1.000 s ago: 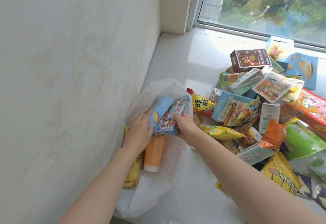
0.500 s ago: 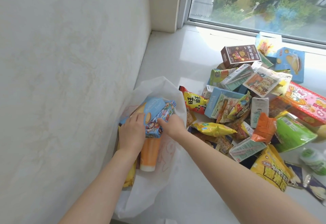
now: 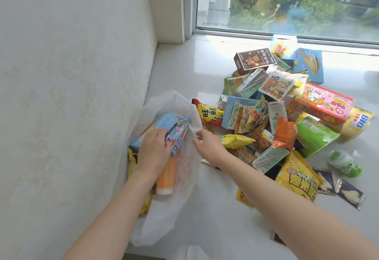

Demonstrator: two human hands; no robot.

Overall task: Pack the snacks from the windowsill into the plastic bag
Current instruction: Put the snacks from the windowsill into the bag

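A white plastic bag (image 3: 174, 104) lies open on the windowsill (image 3: 184, 71) against the left wall. Inside it are a light blue box (image 3: 164, 121), a blue cartoon box (image 3: 180, 131), an orange tube (image 3: 167, 177) and a yellow packet (image 3: 132, 162). My left hand (image 3: 153, 149) is inside the bag's mouth, fingers curled over the cartoon box. My right hand (image 3: 207, 145) pinches the bag's right rim between thumb and forefinger. A pile of snacks (image 3: 256, 120) lies just right of the bag.
The wall (image 3: 71, 95) stands close on the left. The window pane (image 3: 287, 3) runs along the back. The pile includes a brown box (image 3: 254, 61), a pink box (image 3: 326, 102), a green bag (image 3: 315, 136) and a yellow bag (image 3: 297, 179) near my right forearm.
My right hand has let go of the cartoon box and moved right to the bag's rim. My left hand has pushed both boxes deeper into the bag.
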